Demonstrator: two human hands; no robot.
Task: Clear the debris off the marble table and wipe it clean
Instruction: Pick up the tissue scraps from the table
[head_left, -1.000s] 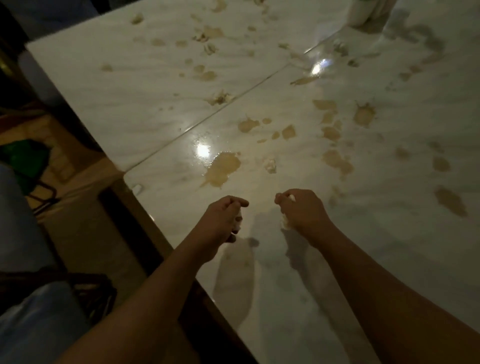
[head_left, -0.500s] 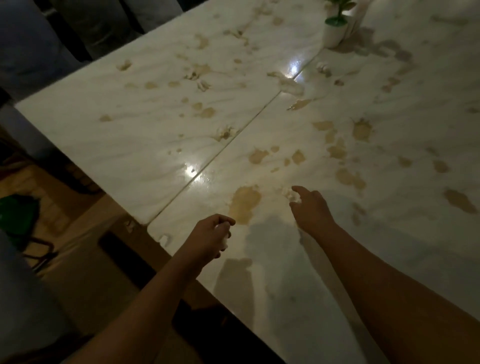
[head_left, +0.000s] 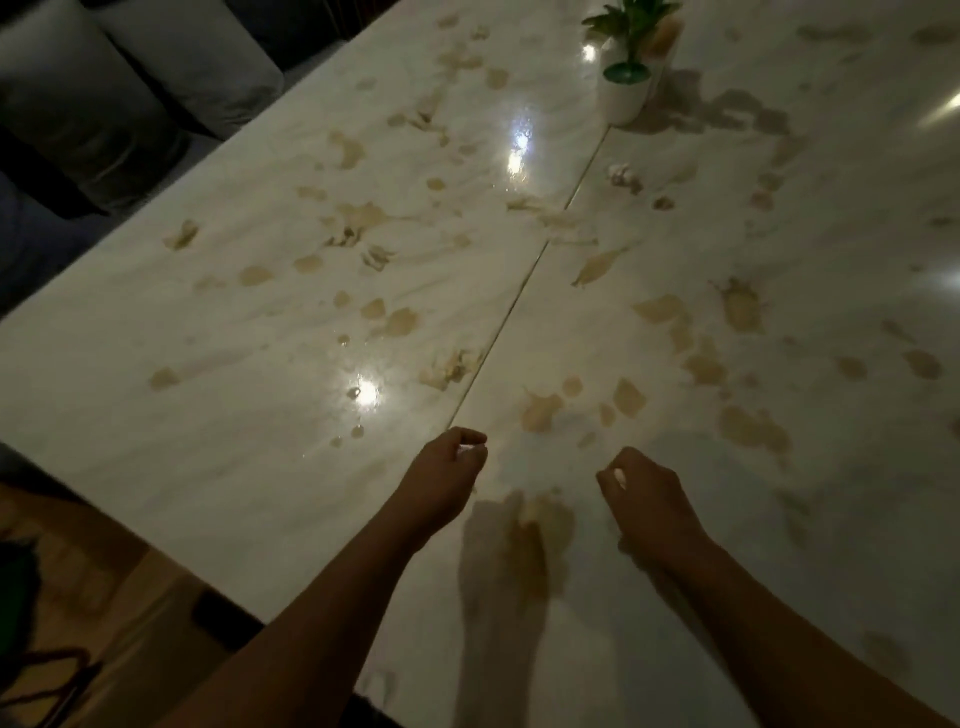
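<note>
Two hands hover low over the near part of the marble worktop (head_left: 208, 426), and both seem loaded. The right hand (head_left: 647, 501) pinches a white scrap (head_left: 618, 474) between thumb and forefinger. The left hand (head_left: 447, 470) is curled closed round what looks like a pale bit (head_left: 469, 451), though the dim light leaves that uncertain.

More debris, a crumpled wad (head_left: 626, 176), lies far off beside the seam (head_left: 519, 304), near the potted plant (head_left: 626, 85). Reaching for it with full fingers risks dropping the collected bits onto the brown stains (head_left: 540, 410), which look wet and would likely soak and smear them. A long reach could also knock the plant over. Crumbs may lodge in the seam, and wiping before all the debris is gathered would drag it through the spills.
</note>
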